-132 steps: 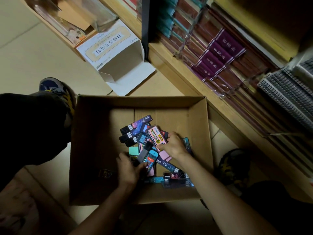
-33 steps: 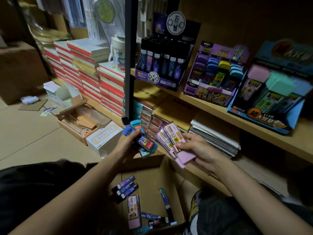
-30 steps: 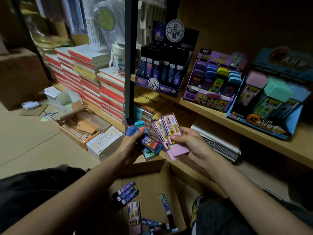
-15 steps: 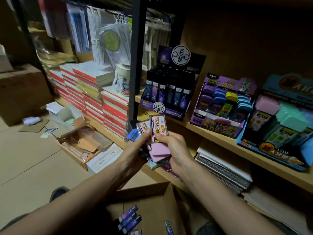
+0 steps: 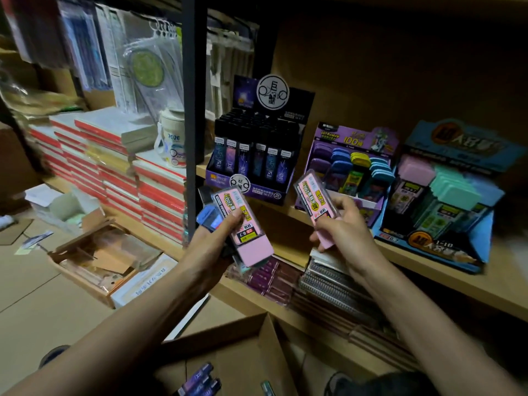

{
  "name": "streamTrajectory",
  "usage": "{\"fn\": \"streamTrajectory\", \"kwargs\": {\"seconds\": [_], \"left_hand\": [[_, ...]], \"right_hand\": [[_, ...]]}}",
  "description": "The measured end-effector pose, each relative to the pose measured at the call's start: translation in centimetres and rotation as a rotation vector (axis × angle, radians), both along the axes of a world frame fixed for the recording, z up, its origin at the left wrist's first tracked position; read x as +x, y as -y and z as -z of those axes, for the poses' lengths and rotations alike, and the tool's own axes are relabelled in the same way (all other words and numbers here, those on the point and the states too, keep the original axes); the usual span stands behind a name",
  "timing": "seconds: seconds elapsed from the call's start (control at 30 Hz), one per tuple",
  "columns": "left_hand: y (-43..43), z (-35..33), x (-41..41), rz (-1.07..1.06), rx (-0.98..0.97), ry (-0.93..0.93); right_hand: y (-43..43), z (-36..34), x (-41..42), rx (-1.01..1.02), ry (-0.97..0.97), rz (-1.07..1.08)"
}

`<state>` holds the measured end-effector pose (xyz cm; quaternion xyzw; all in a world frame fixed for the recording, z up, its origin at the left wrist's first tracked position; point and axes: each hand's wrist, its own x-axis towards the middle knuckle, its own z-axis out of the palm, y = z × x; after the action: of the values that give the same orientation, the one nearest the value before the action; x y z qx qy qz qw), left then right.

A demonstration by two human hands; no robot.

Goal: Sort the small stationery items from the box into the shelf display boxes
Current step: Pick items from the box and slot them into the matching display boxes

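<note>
My left hand [image 5: 211,241] grips a stack of small items topped by a pink lead case [image 5: 243,227], with a blue case [image 5: 210,220] sticking out at the left. My right hand [image 5: 340,230] holds one pink lead case [image 5: 315,197] tilted up in front of the shelf. Three display boxes stand on the shelf: a black one with dark lead tubes [image 5: 257,155], a purple one [image 5: 351,164], and a blue one with pink and teal cases [image 5: 445,201]. The cardboard box [image 5: 248,335] lies below with purple tubes [image 5: 200,381] in it.
Stacks of red-edged notebooks [image 5: 114,164] fill the left shelf beside a black upright post [image 5: 194,110]. Spiral notebooks [image 5: 331,281] lie on the lower shelf. An open carton [image 5: 97,261] and a white box [image 5: 60,204] sit on the floor at left.
Both hands rose from the cardboard box to shelf height carrying items. In the last half second my right hand pulled one pink case away to the right, out of the stack in my left hand.
</note>
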<state>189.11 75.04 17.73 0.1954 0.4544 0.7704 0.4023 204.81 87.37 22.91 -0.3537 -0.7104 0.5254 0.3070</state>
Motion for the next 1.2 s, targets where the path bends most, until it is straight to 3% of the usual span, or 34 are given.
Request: {"fn": "streamTrajectory", "kwargs": {"seconds": [0.1, 0.27, 0.43, 0.67, 0.8, 0.9, 1.03, 1.2], "left_hand": [[-0.5, -0.2, 1.0, 0.021, 0.026, -0.016], [-2.3, -1.5, 3.8, 0.057, 0.086, 0.011], [-3.9, -1.9, 6.0, 0.11, 0.109, 0.044], [-5.2, -1.9, 6.7, 0.091, 0.098, 0.063], [-5.0, -1.6, 6.3, 0.072, 0.085, 0.069], [-4.8, -1.6, 6.0, 0.068, 0.095, 0.073], [-4.9, -1.4, 6.1, 0.053, 0.079, 0.071], [-5.2, -1.4, 6.4, 0.067, 0.068, 0.056]], "right_hand": [[-0.5, 0.0, 2.8, 0.036, 0.022, 0.007], [-1.4, -1.1, 7.4, 0.114, -0.126, 0.064], [-4.3, -4.5, 10.8, 0.275, -0.082, 0.21], [-9.5, -9.6, 12.0, 0.694, 0.202, 0.304], [-11.6, -8.9, 11.1, 0.815, 0.43, 0.259], [-12.4, -8.2, 10.8, 0.833, 0.539, 0.201], [-12.9, -8.2, 10.6, 0.753, 0.507, 0.178], [-12.7, -8.4, 10.3, 0.813, 0.563, 0.17]]}}
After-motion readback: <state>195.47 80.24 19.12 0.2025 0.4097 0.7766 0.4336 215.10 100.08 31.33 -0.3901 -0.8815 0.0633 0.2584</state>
